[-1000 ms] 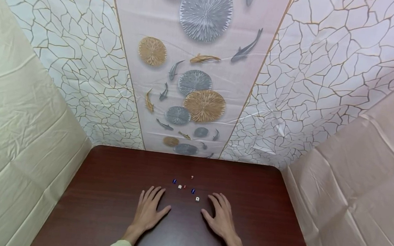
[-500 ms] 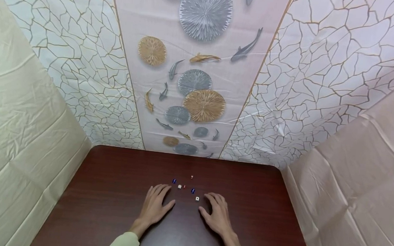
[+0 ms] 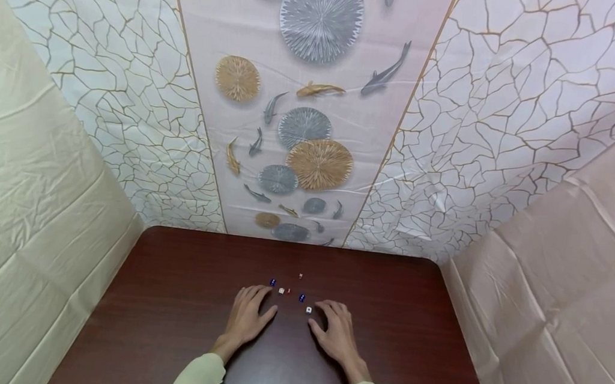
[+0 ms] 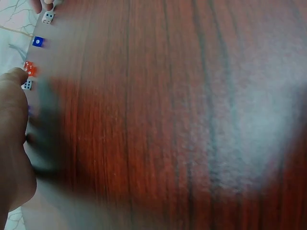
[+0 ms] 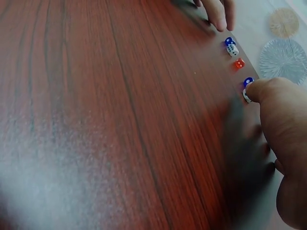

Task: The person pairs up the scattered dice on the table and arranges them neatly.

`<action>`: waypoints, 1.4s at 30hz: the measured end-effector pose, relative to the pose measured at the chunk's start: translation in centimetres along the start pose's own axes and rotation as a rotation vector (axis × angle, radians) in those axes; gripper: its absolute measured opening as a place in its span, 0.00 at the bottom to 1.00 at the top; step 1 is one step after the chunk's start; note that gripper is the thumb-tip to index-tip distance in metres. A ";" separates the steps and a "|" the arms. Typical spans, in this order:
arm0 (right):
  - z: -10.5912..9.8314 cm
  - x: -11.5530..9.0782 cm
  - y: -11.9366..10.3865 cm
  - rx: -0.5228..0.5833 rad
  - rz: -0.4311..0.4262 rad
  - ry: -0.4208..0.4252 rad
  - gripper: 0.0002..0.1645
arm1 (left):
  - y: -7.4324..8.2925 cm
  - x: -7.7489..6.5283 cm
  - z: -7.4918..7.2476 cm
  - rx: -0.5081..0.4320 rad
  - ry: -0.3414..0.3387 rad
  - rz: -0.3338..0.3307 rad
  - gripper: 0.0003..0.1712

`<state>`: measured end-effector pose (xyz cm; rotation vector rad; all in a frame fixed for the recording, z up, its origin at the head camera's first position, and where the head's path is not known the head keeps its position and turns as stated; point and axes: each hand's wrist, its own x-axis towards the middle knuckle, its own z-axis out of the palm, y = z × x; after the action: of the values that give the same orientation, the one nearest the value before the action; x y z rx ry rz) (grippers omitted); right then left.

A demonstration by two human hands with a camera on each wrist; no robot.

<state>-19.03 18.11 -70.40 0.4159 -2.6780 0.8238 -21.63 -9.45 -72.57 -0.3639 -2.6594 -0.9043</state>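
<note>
Several small dice lie scattered between my hands on the table: two blue, two white and two red. My left hand (image 3: 246, 315) rests on the tabletop with its fingers loosely spread, holding nothing. Its fingertips are close to a white die (image 3: 281, 290) and a blue die (image 3: 272, 282). Likewise empty, my right hand (image 3: 335, 331) lies with relaxed fingers right beside another white die (image 3: 309, 309). A second blue die (image 3: 301, 297) sits just beyond that one. One red die (image 3: 289, 290) is in the middle, the other red die (image 3: 301, 276) farthest back. The left wrist view shows both red dice (image 4: 30, 71) lined up.
The dark reddish-brown wooden table (image 3: 169, 301) has rounded far corners. Behind it hangs a patterned cloth (image 3: 315, 96) with fish and round lily-pad shapes. Pale beige drapes (image 3: 39, 225) stand along both sides. Light glares off the near tabletop.
Both hands have slid inward toward the dice, the left one moving farther, to the right and forward. The dice stay where they were.
</note>
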 end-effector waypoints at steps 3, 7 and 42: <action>0.2 0.2 0.0 -0.002 0.001 0.004 0.24 | 0.1 0.3 0.1 0.018 -0.002 0.000 0.29; 0.3 0.5 -0.1 -0.013 0.006 0.008 0.23 | 0.4 0.8 0.3 0.048 0.007 -0.001 0.27; 1.4 1.5 -0.4 -0.018 0.045 0.050 0.13 | 0.4 2.4 3.1 -0.069 0.110 -0.084 0.17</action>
<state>-20.52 16.77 -70.75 0.3280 -2.6557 0.8114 -24.34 -6.86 -73.84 -0.2124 -2.5645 -1.0131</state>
